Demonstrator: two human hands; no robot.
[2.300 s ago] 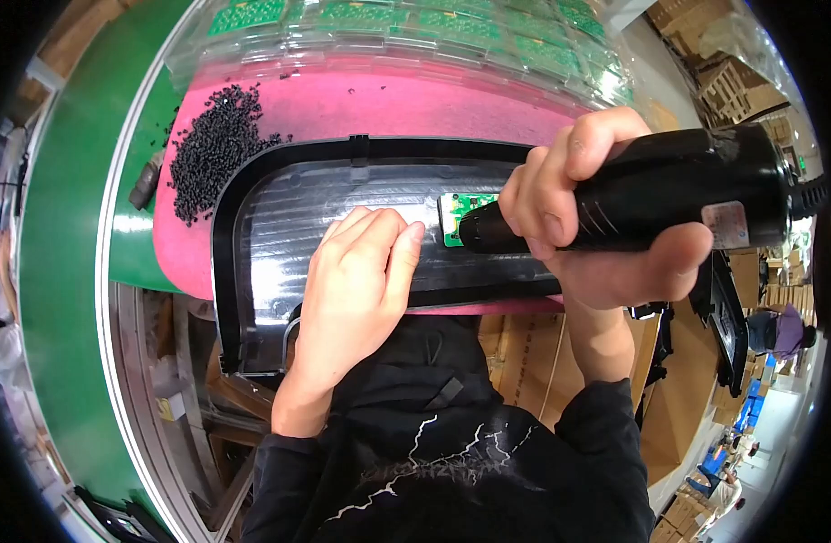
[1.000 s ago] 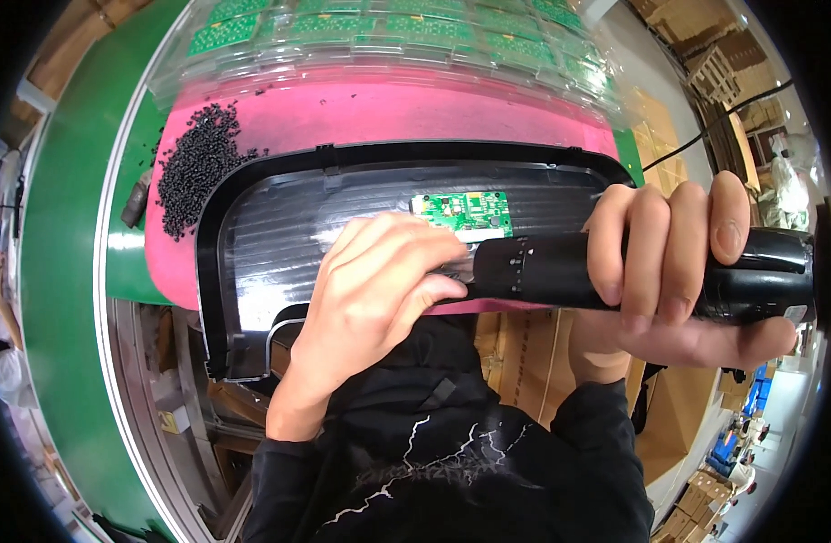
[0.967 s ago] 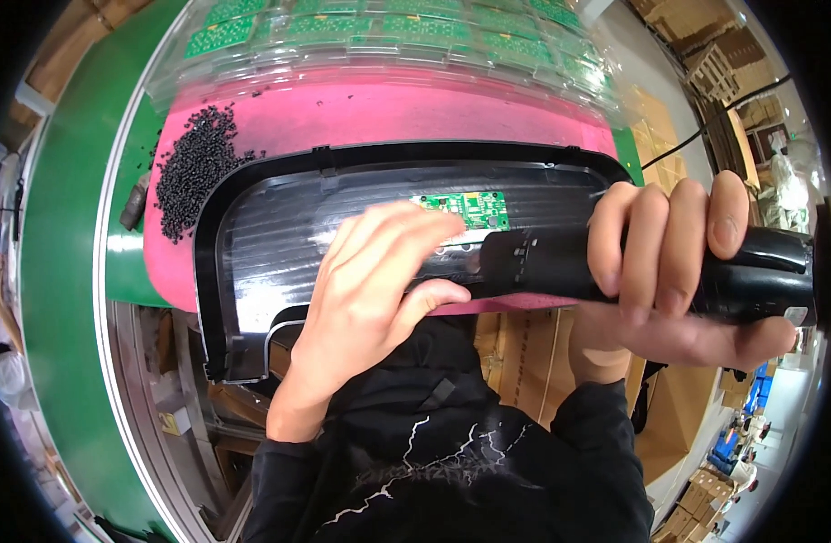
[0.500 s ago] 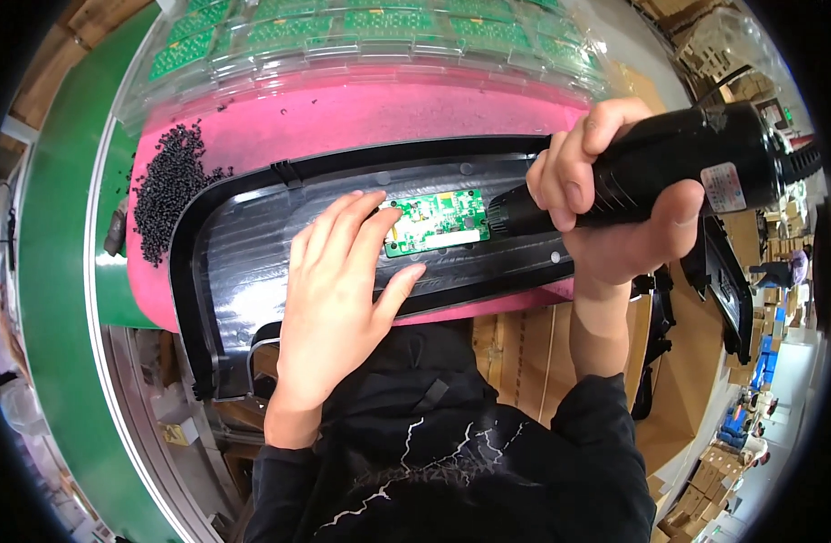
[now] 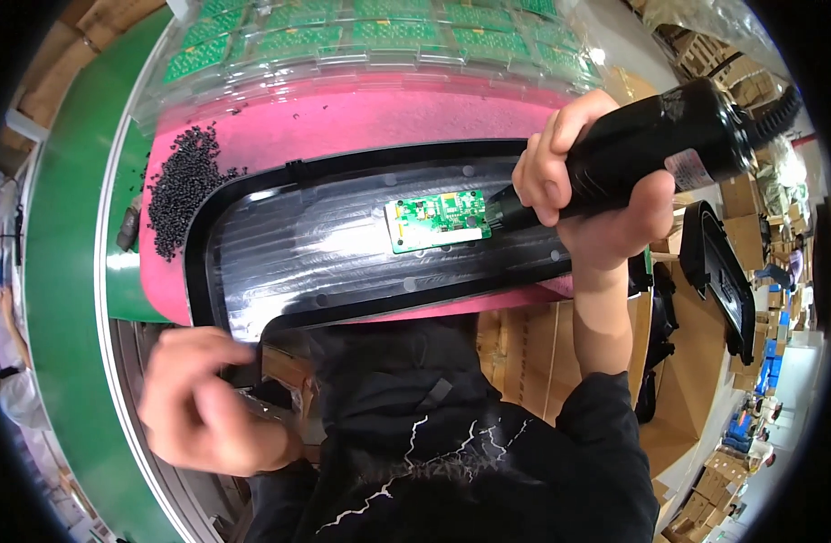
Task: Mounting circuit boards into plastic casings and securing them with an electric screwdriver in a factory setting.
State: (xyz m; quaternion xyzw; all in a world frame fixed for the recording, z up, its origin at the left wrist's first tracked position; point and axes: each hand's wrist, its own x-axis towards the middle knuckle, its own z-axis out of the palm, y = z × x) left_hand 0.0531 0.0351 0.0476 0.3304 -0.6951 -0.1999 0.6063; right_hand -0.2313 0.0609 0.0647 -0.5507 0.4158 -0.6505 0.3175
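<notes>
A long black plastic shell (image 5: 289, 281) lies open side up across the near part of the bench (image 5: 361, 113), its upright rim curving round the far-left corner and its floor glossy and faintly ribbed. Inside, about midway along, rests a rectangular green circuit board (image 5: 433, 217), its face dotted with small parts and a pale strip along its near edge. The two hands are well apart. The right hand (image 5: 587, 185) is wrapped round a smooth, black, cylindrical electric screwdriver (image 5: 655, 149); the tool's narrow nose points left at the board's right edge, and whether they touch cannot be told. The left hand (image 5: 207, 403), blurred, hovers off the bench's near-left corner with fingers bent, close to the shell's near-left end; whether it touches or holds anything there is unclear. Toward the bench's left edge, just beside the shell's rim, sits a grainy heap of tiny black screw-like pieces (image 5: 182, 192). Clear, shiny plastic trays (image 5: 343, 68) of green boards line the far edge. Below the near edge, on the right, stands brown cardboard (image 5: 528, 366).
</notes>
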